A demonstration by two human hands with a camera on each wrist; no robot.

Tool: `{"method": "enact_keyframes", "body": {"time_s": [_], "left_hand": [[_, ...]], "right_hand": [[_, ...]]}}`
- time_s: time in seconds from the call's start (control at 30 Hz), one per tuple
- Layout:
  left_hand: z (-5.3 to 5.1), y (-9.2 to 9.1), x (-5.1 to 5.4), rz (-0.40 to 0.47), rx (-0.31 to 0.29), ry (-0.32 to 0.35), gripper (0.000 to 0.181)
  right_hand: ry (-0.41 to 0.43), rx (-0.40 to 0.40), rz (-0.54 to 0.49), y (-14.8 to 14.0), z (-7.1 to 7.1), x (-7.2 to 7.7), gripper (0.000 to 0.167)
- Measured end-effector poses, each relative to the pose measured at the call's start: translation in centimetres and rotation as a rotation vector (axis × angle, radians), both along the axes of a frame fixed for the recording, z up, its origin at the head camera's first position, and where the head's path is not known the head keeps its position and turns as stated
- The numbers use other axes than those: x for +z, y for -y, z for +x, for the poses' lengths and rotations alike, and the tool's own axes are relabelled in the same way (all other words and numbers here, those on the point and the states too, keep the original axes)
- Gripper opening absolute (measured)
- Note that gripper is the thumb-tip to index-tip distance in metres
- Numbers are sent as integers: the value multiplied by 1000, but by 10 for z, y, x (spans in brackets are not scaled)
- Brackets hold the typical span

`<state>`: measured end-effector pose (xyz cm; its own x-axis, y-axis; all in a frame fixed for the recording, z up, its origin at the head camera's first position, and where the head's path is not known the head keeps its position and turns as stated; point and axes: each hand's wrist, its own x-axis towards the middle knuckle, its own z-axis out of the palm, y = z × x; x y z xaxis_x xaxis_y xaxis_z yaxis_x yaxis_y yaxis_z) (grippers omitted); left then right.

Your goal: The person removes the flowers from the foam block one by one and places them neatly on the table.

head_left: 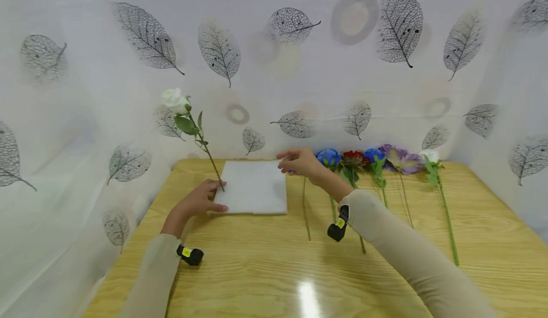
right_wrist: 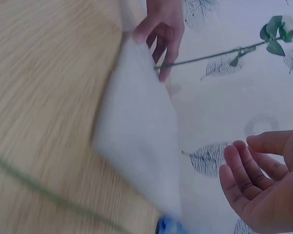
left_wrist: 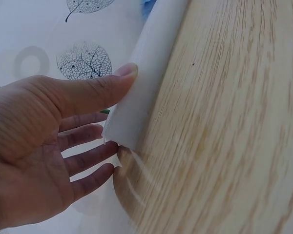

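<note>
A flat white slab lies near the table's back edge. From its left part, a white artificial rose rises on a green stem, tilted to the left; the stem's lower end meets the slab's top. My left hand rests at the slab's left side, its thumb on the front edge and its extended fingertips touching the side. Above the slab's back right corner is my right hand, fingers loosely bent. Nothing lies between those fingers in the right wrist view, where the hand appears apart from the slab.
Several artificial flowers lie in a row to the right, heads toward the back: a blue one, a red one, a second blue one, a purple one and a white one. A leaf-printed curtain surrounds the wooden table.
</note>
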<state>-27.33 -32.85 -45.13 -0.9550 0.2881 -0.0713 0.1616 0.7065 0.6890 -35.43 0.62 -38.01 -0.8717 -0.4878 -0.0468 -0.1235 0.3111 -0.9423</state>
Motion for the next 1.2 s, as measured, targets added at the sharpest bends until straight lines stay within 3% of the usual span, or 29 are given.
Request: {"method": "enact_keyframes", "body": {"time_s": [0.43,0.87,1.2], "left_hand": [[-1,-1,0,-67,6,-13,81],[-1,-1,0,-79,-4,-41,79],[0,-1,1,-72,-16,-73,77]], "right_hand": [[-21,92,-122,80,12,-15,32],[-35,79,-149,121,16,-22,28],[-55,139,-154,146,24,-20,42]]}}
